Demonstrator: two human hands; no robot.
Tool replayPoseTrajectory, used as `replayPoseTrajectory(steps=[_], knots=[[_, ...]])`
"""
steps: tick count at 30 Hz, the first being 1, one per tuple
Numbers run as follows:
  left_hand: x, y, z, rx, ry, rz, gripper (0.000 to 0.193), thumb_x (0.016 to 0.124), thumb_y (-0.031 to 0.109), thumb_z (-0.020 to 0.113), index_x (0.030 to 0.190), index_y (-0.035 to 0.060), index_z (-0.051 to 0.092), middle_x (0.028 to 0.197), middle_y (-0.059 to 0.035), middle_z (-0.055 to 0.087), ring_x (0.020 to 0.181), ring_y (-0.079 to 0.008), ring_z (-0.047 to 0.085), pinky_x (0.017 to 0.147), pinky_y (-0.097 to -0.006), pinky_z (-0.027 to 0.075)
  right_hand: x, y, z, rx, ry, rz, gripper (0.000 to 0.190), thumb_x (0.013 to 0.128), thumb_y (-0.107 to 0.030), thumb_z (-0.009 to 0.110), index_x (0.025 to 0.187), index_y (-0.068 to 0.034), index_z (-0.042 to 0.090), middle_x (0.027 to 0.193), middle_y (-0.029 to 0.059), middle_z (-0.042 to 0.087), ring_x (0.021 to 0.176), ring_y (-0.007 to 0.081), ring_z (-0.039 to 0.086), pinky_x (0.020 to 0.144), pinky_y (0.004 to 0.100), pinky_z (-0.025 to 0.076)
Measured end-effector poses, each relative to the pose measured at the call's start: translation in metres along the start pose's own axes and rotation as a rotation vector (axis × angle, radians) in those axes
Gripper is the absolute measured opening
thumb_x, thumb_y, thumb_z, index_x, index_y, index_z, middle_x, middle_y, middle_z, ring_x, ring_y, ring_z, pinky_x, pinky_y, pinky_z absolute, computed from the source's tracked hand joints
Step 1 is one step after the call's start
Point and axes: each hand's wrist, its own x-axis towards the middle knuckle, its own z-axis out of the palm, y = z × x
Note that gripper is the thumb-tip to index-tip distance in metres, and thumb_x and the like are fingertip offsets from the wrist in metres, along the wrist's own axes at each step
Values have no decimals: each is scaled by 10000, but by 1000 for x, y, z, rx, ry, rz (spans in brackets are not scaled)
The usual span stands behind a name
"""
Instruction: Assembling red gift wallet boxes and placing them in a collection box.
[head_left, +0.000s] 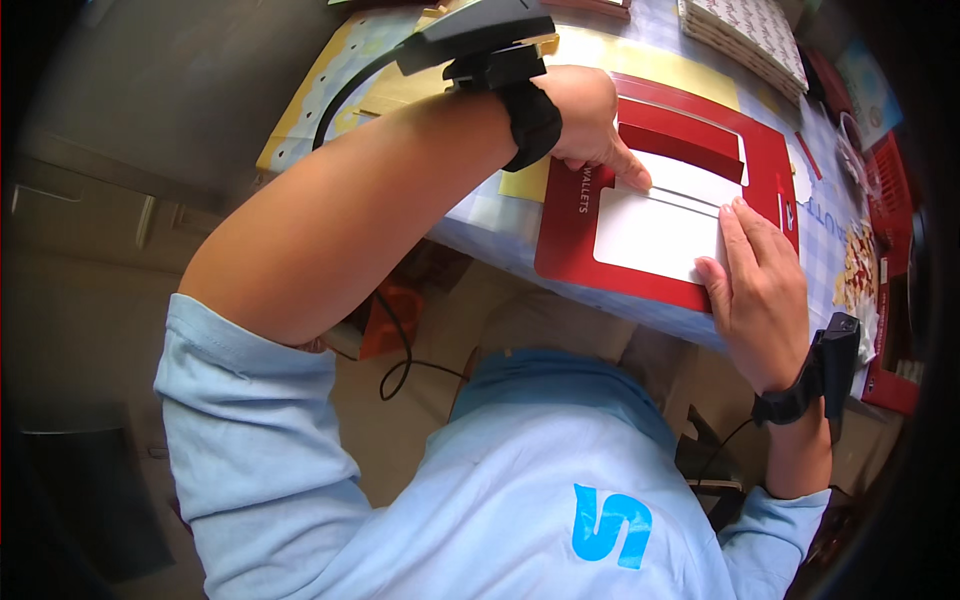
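Note:
A red printed cardboard sleeve (570, 251) with cut-out windows lies at the table's near edge. White card (652, 232) shows through its larger window, crossed by a dark crease or slit. A red flap (679, 150) stands raised along the upper side of the white area. My left hand (589, 112) reaches over from the left, one extended digit pressing on the white card by the crease. Its other fingers are curled and partly hidden. My right hand (761, 277) rests flat on the sleeve's right side, fingertips at the crease's end and thumb apart on the white card.
Yellow card sheets (652, 64) lie behind the sleeve on a blue checked tablecloth (495, 225). A stack of patterned boxes or packs (742, 41) stands at the back right. Small scraps (855, 262) and a red basket (892, 180) are to the right. Cables (409, 360) hang below the table.

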Motion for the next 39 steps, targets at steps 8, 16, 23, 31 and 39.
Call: replayPoseTrajectory(steps=[8, 16, 23, 31, 39], knots=[[-1, 2, 4, -4, 61, 46, 681, 657, 679, 753, 605, 10, 636, 558, -70, 601, 535, -182, 600, 531, -318, 486, 5, 1, -2, 37, 17, 9, 401, 819, -136, 677, 1126, 101, 571, 1110, 251, 596, 1024, 381, 577, 918, 422, 464], [1, -3, 17, 61, 188, 39, 688, 650, 677, 752, 601, -1, 646, 563, -101, 612, 545, -217, 607, 548, -344, 496, 35, 16, -7, 315, -18, 190, 352, 774, -141, 722, 1077, -8, 601, 920, 134, 559, 871, 306, 560, 776, 400, 453], [-48, -45, 36, -580, 476, 479, 265, 867, 269, 716, 824, 12, 673, 687, -35, 628, 622, -94, 546, 556, -260, 439, 43, 38, 7, 472, 60, 128, 331, 708, -87, 750, 1003, -13, 619, 962, 105, 543, 882, 256, 567, 757, 338, 467], [-171, -134, 153, -1131, 1359, 3, 156, 941, 151, 608, 829, 44, 630, 750, -2, 607, 648, -46, 526, 584, -221, 424, 37, 39, 4, 509, 69, 130, 294, 696, -36, 705, 965, 6, 595, 1044, 133, 546, 965, 279, 557, 852, 328, 441], [-132, -261, 497, -995, 847, -839, 256, 884, 155, 606, 1089, 4, 632, 1035, -158, 680, 995, -248, 651, 854, -350, 511, 37, 51, 7, 510, 43, 157, 227, 790, -102, 677, 951, 21, 577, 1061, 117, 531, 1002, 244, 533, 910, 311, 394]])
